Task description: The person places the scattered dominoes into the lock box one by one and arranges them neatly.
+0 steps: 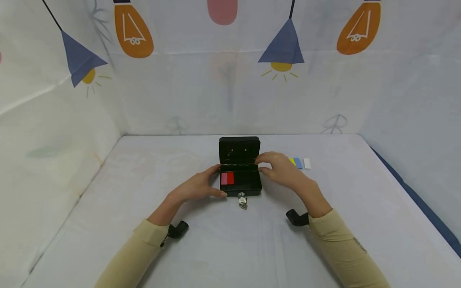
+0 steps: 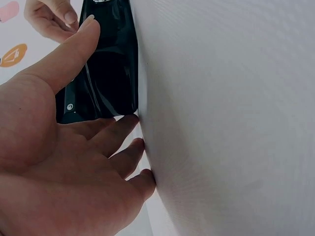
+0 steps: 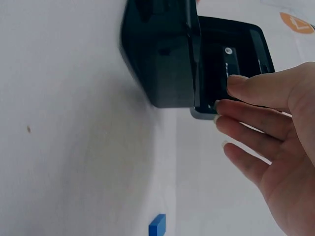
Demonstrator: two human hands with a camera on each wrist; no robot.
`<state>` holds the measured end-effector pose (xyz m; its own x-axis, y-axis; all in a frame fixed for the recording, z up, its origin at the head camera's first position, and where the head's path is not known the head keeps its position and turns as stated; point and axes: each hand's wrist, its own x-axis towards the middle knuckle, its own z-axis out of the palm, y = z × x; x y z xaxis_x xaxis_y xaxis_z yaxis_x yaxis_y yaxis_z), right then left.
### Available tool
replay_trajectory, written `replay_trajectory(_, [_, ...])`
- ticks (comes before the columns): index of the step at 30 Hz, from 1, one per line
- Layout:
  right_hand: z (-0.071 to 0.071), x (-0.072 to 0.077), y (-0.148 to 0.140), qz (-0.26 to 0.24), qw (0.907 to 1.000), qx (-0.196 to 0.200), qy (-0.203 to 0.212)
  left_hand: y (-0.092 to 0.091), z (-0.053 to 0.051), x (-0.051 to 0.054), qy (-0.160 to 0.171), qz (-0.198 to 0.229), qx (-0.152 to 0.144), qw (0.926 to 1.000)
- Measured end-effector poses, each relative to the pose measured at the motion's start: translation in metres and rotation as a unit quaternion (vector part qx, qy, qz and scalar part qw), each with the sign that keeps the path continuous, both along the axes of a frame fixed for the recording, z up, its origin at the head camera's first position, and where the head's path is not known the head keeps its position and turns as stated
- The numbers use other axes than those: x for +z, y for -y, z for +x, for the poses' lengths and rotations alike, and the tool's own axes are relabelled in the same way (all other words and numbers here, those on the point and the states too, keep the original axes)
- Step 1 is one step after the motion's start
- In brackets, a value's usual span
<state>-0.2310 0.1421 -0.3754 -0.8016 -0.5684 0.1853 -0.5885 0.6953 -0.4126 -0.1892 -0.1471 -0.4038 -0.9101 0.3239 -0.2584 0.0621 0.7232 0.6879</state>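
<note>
A black metal cash box (image 1: 248,188) sits on the white table with its lid (image 1: 232,154) standing up. Inside, at the left, lie a pink block (image 1: 224,179) and a red block (image 1: 231,178), side by side. Keys (image 1: 243,202) hang from the lock at its front. My left hand (image 1: 197,186) spans the box's left side, thumb at the front corner and fingers toward the back, and holds it. At the right, my right hand (image 1: 282,170) has its fingertips by the lid's lower right edge near the hinge, fingers fairly straight; the wrist view leaves firm contact unclear.
Right of the box, partly behind my right hand, lie a yellow block (image 1: 292,161), a blue block (image 1: 298,163) and a white block (image 1: 307,163). Behind the white table (image 1: 230,248) hangs a printed cloth wall (image 1: 230,96), with further cloth at both sides.
</note>
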Motion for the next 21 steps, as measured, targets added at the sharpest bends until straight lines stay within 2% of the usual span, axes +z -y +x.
replay_trajectory(7, [-0.006, 0.000, -0.013, -0.005, 0.9997, -0.007, -0.021, 0.000, 0.000, -0.001, -0.004, -0.001, -0.005, 1.0000])
replay_trajectory(13, [-0.012, -0.001, -0.024, 0.023, 0.9988, -0.043, 0.001, 0.001, -0.001, -0.003, -0.007, 0.000, -0.008, 0.9999])
replay_trajectory(21, [-0.021, -0.011, -0.039, 0.050, 0.9964, -0.065, 0.024, 0.001, -0.001, -0.002, -0.006, 0.001, -0.006, 1.0000])
